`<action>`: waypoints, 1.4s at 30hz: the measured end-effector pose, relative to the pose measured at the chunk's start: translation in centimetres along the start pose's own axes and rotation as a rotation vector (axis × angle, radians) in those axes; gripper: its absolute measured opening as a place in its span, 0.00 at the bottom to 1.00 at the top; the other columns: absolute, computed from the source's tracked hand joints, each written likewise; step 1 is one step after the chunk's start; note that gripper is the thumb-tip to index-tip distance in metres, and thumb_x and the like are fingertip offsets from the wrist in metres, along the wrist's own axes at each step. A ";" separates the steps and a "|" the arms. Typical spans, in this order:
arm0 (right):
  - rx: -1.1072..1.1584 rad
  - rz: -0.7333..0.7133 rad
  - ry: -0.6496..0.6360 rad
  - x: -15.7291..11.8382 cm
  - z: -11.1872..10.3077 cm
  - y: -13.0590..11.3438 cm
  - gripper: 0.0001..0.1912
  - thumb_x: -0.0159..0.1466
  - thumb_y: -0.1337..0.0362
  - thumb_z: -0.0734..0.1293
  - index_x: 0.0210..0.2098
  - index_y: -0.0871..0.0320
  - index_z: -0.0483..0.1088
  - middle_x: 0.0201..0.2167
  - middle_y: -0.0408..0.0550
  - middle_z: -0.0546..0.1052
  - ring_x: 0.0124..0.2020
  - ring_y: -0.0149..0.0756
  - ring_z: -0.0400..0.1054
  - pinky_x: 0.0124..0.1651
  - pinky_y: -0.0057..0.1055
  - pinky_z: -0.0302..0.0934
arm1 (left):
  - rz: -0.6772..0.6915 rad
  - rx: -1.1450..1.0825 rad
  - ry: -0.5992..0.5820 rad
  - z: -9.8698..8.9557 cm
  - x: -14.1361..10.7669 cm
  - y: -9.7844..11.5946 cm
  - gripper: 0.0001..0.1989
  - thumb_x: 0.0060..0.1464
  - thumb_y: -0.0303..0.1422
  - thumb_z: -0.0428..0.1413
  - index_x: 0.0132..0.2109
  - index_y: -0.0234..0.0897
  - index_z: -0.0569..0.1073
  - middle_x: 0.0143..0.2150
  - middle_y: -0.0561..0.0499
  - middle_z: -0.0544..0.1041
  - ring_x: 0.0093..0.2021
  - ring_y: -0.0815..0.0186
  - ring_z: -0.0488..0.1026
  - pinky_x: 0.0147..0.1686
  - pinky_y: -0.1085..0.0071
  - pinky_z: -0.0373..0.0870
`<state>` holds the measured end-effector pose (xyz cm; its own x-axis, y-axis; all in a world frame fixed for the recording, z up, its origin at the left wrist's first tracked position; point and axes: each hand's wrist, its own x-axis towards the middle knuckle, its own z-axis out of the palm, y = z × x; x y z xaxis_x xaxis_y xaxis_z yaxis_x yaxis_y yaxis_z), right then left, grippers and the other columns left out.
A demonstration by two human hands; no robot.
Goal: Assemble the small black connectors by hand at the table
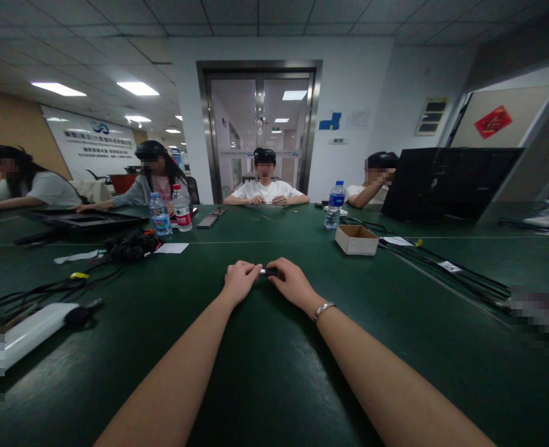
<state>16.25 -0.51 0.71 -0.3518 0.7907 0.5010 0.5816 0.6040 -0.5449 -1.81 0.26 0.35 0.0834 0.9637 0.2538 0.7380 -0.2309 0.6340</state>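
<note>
Between my two hands is a small dark stick-like object [269, 272] with a shiny silver part towards the left; its exact kind is too small to make out. My right hand [291, 280] pinches its black end between thumb and fingers. At the silver end, the closed fingers of my left hand [240, 279] grip it too. Both hands rest low over the green tabletop [265, 360], and a silver bracelet [323, 310] circles my right wrist.
An open cardboard box [356, 241] and a water bottle [335, 205] stand to the right, beside black cables [461, 273]. Two bottles [181, 210] and a dark cable bundle [132, 245] are left. A white device [36, 332] lies near left. Several people sit around the table.
</note>
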 end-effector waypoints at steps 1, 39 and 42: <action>0.000 0.000 0.005 0.0 0.0 0.0 0.12 0.58 0.71 0.67 0.41 0.56 0.71 0.36 0.45 0.71 0.33 0.30 0.64 0.39 0.30 0.60 | -0.003 -0.001 0.003 0.0 -0.1 0.1 0.23 0.56 0.50 0.44 0.29 0.41 0.76 0.42 0.48 0.74 0.49 0.55 0.66 0.52 0.59 0.59; -0.027 0.028 -0.009 0.1 0.0 0.7 0.10 0.59 0.71 0.66 0.40 0.57 0.72 0.37 0.46 0.71 0.35 0.31 0.64 0.41 0.31 0.60 | -0.021 0.090 -0.055 0.1 -0.4 0.5 0.20 0.55 0.51 0.46 0.38 0.47 0.77 0.50 0.49 0.72 0.54 0.49 0.62 0.53 0.51 0.57; -0.026 0.037 -0.015 0.0 -0.1 0.6 0.10 0.59 0.71 0.66 0.41 0.58 0.72 0.37 0.47 0.71 0.35 0.32 0.64 0.41 0.32 0.61 | 0.000 0.050 -0.044 -0.2 -0.8 0.8 0.13 0.52 0.46 0.52 0.43 0.51 0.74 0.52 0.51 0.71 0.56 0.50 0.61 0.54 0.51 0.57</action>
<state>16.69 -0.12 0.49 -0.3408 0.8141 0.4703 0.6129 0.5717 -0.5455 -1.47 -0.75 0.78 0.1120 0.9688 0.2212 0.7702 -0.2253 0.5968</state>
